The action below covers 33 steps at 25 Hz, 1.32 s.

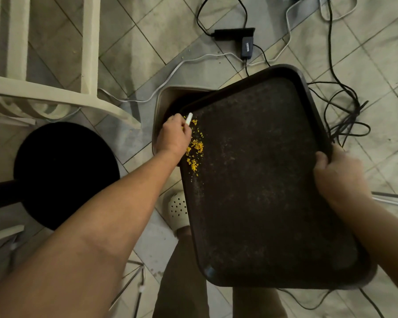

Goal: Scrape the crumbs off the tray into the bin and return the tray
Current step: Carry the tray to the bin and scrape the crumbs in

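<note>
A person's right hand (337, 177) grips one dark tray (262, 180) by its edge, tilted over the single bin (165, 97). The left hand (174, 136), closed around a white scraper (188, 118), works yellow crumbs (194, 150) lying just beside it. Scraping appears underway; next, pushing them over the rim.

A white chair (55, 65) and black stool (65, 173) stand on the tiled floor (147, 31); black cables (344, 106) and a power adapter (247, 47) lie there.
</note>
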Motion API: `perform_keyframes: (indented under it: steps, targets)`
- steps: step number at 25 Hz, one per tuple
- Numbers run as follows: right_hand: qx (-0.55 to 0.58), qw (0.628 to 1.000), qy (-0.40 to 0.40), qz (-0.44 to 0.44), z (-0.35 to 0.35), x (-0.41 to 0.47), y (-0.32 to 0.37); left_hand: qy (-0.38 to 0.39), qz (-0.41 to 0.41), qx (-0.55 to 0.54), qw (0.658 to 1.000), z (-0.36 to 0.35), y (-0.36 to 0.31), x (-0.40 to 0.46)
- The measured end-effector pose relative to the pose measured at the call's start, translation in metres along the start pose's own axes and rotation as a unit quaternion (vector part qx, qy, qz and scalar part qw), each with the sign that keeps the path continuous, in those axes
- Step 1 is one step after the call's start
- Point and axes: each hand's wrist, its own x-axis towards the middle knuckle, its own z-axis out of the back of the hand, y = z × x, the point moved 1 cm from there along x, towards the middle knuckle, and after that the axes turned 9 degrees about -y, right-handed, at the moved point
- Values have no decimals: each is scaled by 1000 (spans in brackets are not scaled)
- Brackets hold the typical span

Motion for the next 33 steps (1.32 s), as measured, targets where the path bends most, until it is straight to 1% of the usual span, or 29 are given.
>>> perform_keyframes:
  steps: [2,3,6,8,11,13,16,18,20,23,27,28,30,31,33]
  targets:
    - [-1,1000,1,0,0,0,0,39,0,-4,999,-4,-3,1]
    - [-1,1000,1,0,1,0,1,40,13,3,999,-4,-3,3]
    - [-4,1000,-3,-1,1,0,2,1,41,42,998,-1,3,6]
    - [-12,1000,-1,-2,1,1,4,-15,27,37,999,1,4,2]
    - [-12,1000,-1,-2,2,1,4,21,-9,17,1000,-2,2,-2]
    - [-6,1000,0,-3,2,1,4,23,-6,37,999,-2,2,1]
    - [-2,1000,1,0,1,3,4,-5,0,79,997,4,5,6]
    - [-6,1000,2,-3,1,4,4,-4,-33,69,997,5,5,3]
    - [-1,1000,3,-4,2,4,5,15,-53,64,996,3,3,1]
    - [7,1000,10,-3,1,4,5,14,-30,62,998,2,-2,7]
    - [1,1000,6,-1,1,5,6,31,-41,148,988,5,-8,14]
    - [-1,1000,3,2,1,6,6,24,-37,154,987,7,-8,13]
    - [-3,1000,-2,6,2,5,8,-2,-32,131,991,13,-2,9]
    - [-5,1000,-2,5,2,5,8,-5,-43,114,993,15,3,4]
    - [-9,1000,-7,1,3,5,7,32,-82,81,993,14,13,-8]
